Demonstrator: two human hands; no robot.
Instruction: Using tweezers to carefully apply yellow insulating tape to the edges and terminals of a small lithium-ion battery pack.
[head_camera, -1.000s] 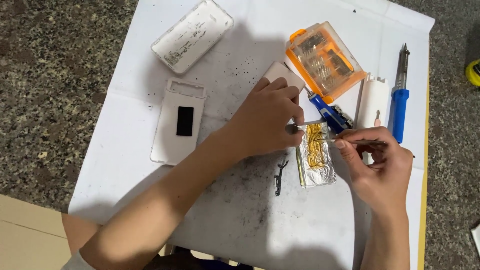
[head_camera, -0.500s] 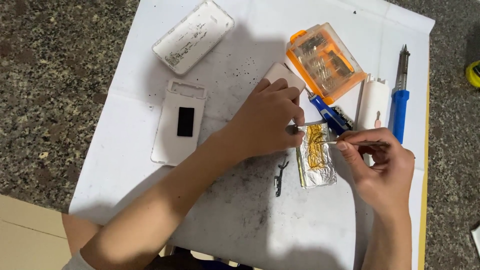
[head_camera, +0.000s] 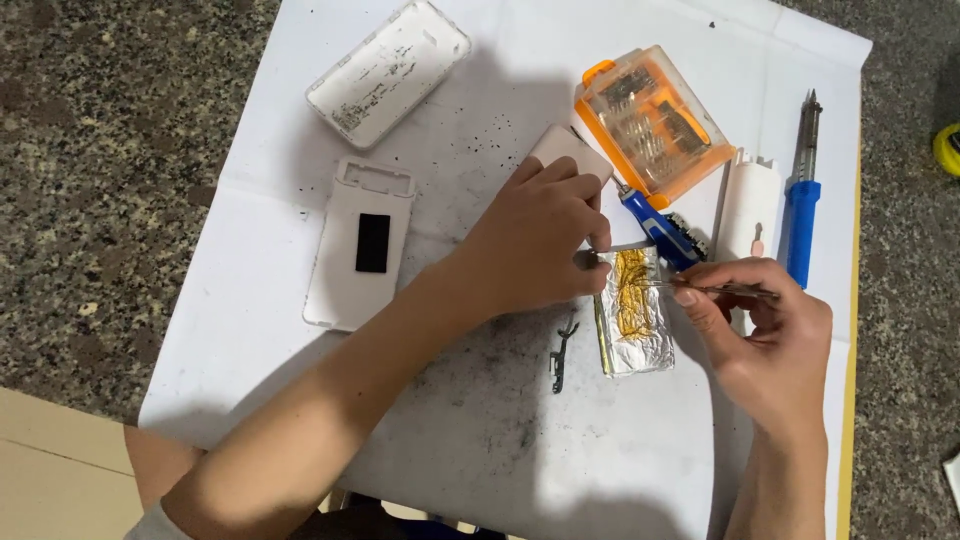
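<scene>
Down on the white paper sheet (head_camera: 250, 330) that covers the speckled stone desk (head_camera: 90, 200), the silver foil-wrapped pack (head_camera: 634, 325) lies flat near the middle, between the 2 hands. It is a small rectangle, crinkled and shiny, with a patch of yellow-gold showing along its upper middle where the wrapping is open. The left hand (head_camera: 535, 245) rests over its top left corner, fingers curled and pressing down at the pack's upper edge, pinning it. The right hand (head_camera: 770, 335) comes in from the right, thumb and fingers pinched shut on thin metal tweezers (head_camera: 700, 289) whose tip reaches onto the gold patch. Just left of the pack lies a small dark metal part (head_camera: 562, 352) amid black specks on the paper. A blue-handled screwdriver (head_camera: 655, 228) lies just above the pack, and beyond it sits an orange and clear bit case (head_camera: 655, 122). To the right, a white cover piece (head_camera: 748, 205) lies beside a blue-handled soldering iron (head_camera: 800, 205). On the left are 2 white shell halves, 1 with a black rectangular window (head_camera: 360, 255), the other (head_camera: 388, 70) farther up.
</scene>
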